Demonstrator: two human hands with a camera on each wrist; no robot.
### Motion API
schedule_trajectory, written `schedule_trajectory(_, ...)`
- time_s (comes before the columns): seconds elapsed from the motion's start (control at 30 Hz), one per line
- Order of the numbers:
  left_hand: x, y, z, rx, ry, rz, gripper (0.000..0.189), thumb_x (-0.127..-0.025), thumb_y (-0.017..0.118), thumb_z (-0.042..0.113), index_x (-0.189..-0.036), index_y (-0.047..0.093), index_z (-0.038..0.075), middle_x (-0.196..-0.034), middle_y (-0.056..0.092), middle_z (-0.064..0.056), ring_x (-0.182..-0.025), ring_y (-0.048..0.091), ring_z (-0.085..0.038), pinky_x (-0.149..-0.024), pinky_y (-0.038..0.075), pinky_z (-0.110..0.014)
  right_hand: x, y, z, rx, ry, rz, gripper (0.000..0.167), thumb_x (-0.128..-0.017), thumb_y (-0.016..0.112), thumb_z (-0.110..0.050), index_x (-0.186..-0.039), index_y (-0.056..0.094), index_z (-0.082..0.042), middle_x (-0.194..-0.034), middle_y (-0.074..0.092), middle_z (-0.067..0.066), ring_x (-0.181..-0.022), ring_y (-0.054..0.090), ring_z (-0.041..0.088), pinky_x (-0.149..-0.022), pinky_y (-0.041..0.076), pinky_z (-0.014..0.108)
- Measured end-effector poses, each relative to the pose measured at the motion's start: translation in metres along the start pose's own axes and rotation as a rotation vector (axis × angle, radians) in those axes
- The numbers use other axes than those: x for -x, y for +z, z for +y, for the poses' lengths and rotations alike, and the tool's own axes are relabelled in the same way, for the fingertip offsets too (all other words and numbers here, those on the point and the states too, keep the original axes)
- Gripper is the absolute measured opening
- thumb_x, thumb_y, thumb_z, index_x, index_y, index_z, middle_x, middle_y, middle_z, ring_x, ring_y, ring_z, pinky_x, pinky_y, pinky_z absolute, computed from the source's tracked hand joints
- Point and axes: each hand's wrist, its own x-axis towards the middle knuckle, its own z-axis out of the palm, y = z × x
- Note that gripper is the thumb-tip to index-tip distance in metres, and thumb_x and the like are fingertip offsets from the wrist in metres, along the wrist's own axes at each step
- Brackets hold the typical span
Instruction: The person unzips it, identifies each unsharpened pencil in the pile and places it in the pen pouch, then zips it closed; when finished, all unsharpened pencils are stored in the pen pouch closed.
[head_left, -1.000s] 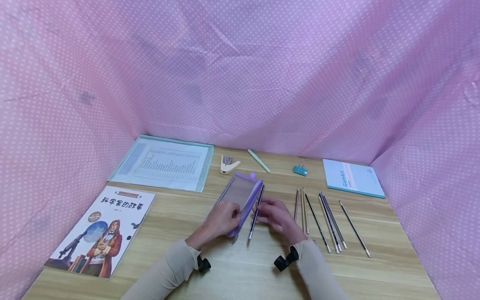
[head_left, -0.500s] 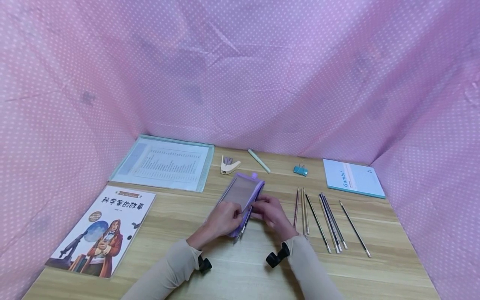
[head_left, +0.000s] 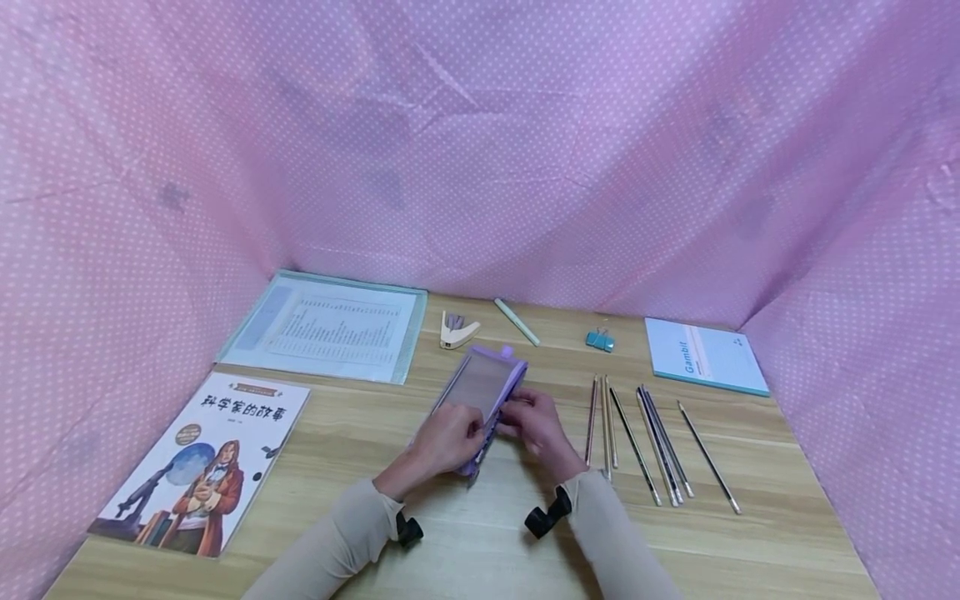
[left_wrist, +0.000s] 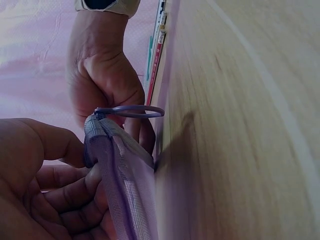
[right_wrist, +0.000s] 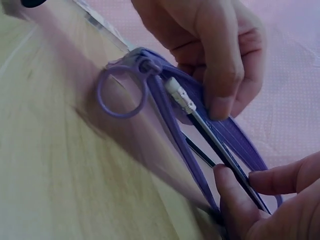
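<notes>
A purple mesh zip pencil case (head_left: pixel 483 377) lies slanted on the wooden table, another pencil showing through its mesh. My left hand (head_left: pixel 447 437) pinches the case's upper edge near the zip end, as the left wrist view also shows. At the right side of the case, my right hand (head_left: pixel 534 418) holds a dark pencil (right_wrist: pixel 212 135) between thumb and finger. That pencil lies along the open zip mouth, its white eraser end by the purple zip ring (right_wrist: pixel 121 114). A second dark pencil (right_wrist: pixel 199 151) shows inside the mouth.
Several loose pencils (head_left: pixel 636 446) lie to the right. Behind stand a cream stapler (head_left: pixel 457 335), a pale green pen (head_left: pixel 517 322) and a teal binder clip (head_left: pixel 600 339). A notebook (head_left: pixel 705 357), a document folder (head_left: pixel 330 327) and a picture book (head_left: pixel 213 462) flank the table.
My right hand has brought the dark pencil leftward from beside the pencil case into its open mouth. The left hand keeps its grip in the same place.
</notes>
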Motion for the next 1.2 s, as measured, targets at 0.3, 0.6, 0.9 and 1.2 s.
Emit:
schedule_trajectory(0.3, 0.001, 0.001, 0.000, 0.009, 0.020, 0.017, 0.010, -0.081, 0.066, 0.010, -0.071, 0.068, 0.010, -0.061, 0.060, 0.005, -0.051, 0.047, -0.001, -0.045, 0.038, -0.017, 0.007, 0.003, -0.001, 0.009, 0.010, -0.027, 0.038, -0.095, 0.048, 0.008, -0.131, 0.047, 0.019, -0.112, 0.065, 0.031, -0.082, 0.069, 0.016, -0.078, 0.062, 0.031)
schedule_trajectory(0.6, 0.000, 0.002, 0.001, -0.007, 0.008, 0.008, 0.009, -0.081, 0.067, 0.010, -0.072, 0.070, 0.010, -0.062, 0.061, 0.003, -0.052, 0.047, -0.003, -0.046, 0.038, -0.017, 0.023, -0.014, -0.005, 0.012, -0.010, -0.049, 0.044, -0.095, 0.052, 0.003, -0.136, 0.044, 0.014, -0.108, 0.066, 0.021, -0.088, 0.070, 0.019, -0.079, 0.062, 0.035)
schedule_trajectory(0.9, 0.001, 0.004, -0.002, 0.015, -0.002, 0.024, 0.011, -0.080, 0.066, 0.008, -0.070, 0.069, 0.011, -0.061, 0.061, 0.004, -0.049, 0.047, -0.002, -0.045, 0.039, -0.017, 0.035, -0.045, -0.017, 0.015, 0.019, -0.015, 0.051, -0.095, 0.056, -0.002, -0.142, 0.040, 0.009, -0.106, 0.064, 0.010, -0.088, 0.068, 0.014, -0.081, 0.062, 0.033)
schedule_trajectory(1.2, 0.002, 0.001, 0.000, 0.031, 0.010, 0.042, 0.012, -0.080, 0.065, 0.006, -0.069, 0.069, 0.010, -0.060, 0.061, 0.003, -0.048, 0.048, -0.003, -0.043, 0.038, -0.018, 0.050, -0.088, -0.033, 0.054, 0.007, 0.011, 0.053, -0.098, 0.055, -0.006, -0.145, 0.034, 0.007, -0.103, 0.067, 0.001, -0.090, 0.069, 0.010, -0.084, 0.061, 0.032)
